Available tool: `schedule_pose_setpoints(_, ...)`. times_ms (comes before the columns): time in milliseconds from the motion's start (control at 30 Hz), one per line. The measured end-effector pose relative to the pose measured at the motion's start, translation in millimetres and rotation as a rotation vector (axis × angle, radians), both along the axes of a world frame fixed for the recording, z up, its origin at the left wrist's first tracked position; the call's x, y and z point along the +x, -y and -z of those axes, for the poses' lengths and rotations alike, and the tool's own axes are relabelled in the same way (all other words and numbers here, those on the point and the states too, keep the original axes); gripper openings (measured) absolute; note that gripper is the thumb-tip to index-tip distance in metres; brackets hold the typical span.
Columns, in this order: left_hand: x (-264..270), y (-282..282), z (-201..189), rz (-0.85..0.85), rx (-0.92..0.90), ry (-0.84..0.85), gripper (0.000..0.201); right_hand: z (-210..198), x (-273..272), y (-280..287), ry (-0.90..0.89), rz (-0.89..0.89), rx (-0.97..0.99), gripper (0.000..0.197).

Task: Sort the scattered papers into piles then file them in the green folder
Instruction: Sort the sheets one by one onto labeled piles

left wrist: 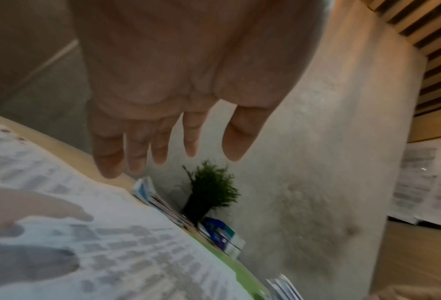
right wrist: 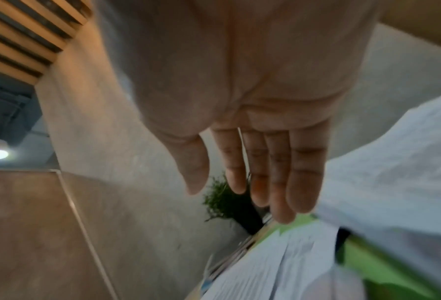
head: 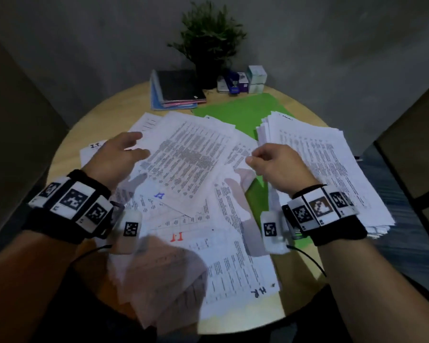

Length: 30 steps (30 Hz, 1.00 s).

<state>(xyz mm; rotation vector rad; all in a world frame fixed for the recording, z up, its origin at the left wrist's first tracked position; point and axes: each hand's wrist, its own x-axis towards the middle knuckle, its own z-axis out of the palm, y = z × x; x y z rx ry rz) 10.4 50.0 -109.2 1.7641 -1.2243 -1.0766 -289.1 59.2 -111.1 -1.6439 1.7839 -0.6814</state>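
Both hands empty: left hand [head: 119, 154] and right hand [head: 278, 167] hover, fingers relaxed, over loose papers [head: 191, 154] partly covering the folder [head: 235, 108]. Risk: careless grab mixes categories with the pile [head: 315, 159].

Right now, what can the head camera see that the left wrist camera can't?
Only the head view shows both hands, the left hand and right hand, the tall paper pile at right, and red letters on one sheet. Only the left wrist view shows the left palm with straight fingers and wooden ceiling slats. Both show the potted plant, notebooks, green folder and scattered papers.
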Motion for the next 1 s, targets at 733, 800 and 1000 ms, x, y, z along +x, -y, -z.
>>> schedule_pose_setpoints(733,54,5,42,0.162,0.176,-0.069,0.048,31,83,32,-0.171,0.337,0.059,0.011)
schedule_pose_setpoints(800,57,5,43,0.169,0.179,-0.071,0.050,29,76,25,-0.125,0.275,0.023,0.024)
schedule_pose_setpoints(1000,57,5,41,0.099,0.077,-0.247,0.054,21,77,10,0.305,0.142,-0.044,0.027)
